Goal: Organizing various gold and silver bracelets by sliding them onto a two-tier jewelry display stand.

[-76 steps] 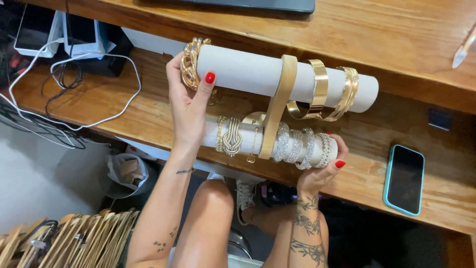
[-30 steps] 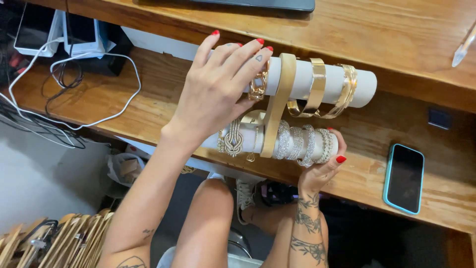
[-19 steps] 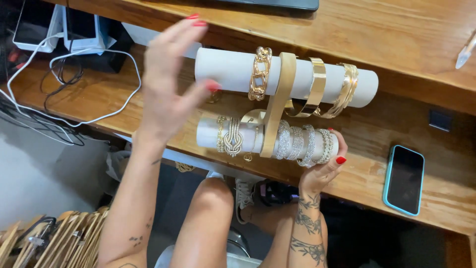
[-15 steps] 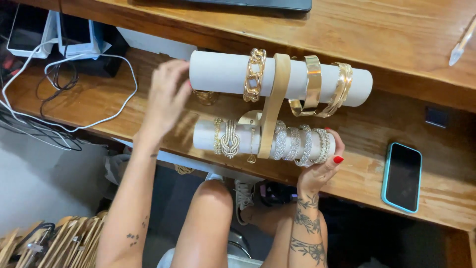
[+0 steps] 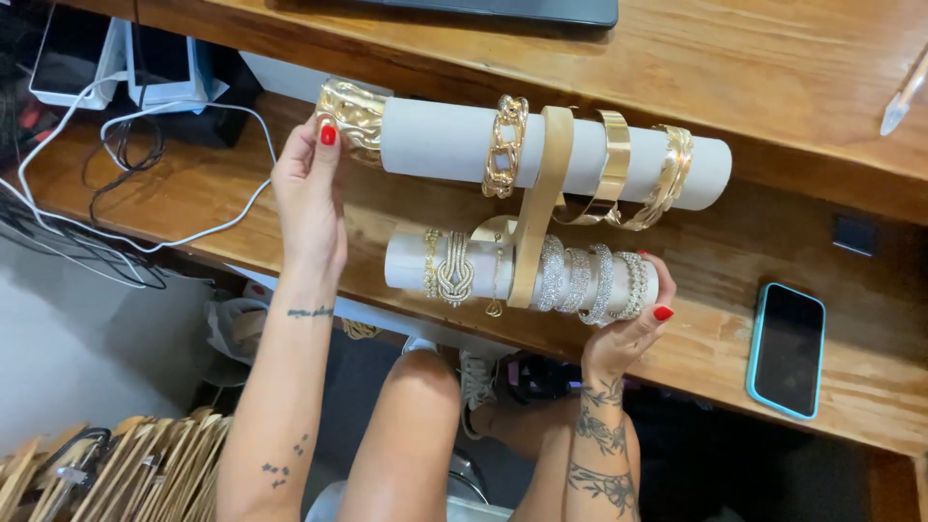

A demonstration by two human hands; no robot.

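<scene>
A two-tier bracelet stand (image 5: pixel 537 203) with pale rolls and a tan upright is held over a wooden desk. My left hand (image 5: pixel 311 193) pinches a wide gold cuff bracelet (image 5: pixel 353 114) at the left end of the upper roll (image 5: pixel 440 143). A gold chain bracelet (image 5: pixel 505 147) and two gold bangles (image 5: pixel 638 174) sit on that upper roll. My right hand (image 5: pixel 630 324) grips the right end of the lower roll (image 5: pixel 408 266), which carries several gold and sparkly bracelets (image 5: pixel 580 280).
A phone in a teal case (image 5: pixel 788 350) lies on the lower desk shelf (image 5: pixel 155 193) at right. White and black cables (image 5: pixel 126 174) and chargers crowd the left. A dark laptop edge (image 5: pixel 522 10) sits on the upper desk. Wooden hangers (image 5: pixel 116 464) are at bottom left.
My left hand pushed a chain bracelet along the upper roll, drew away to the left, and now holds a wide gold cuff at the roll's left end. My right hand stayed put.
</scene>
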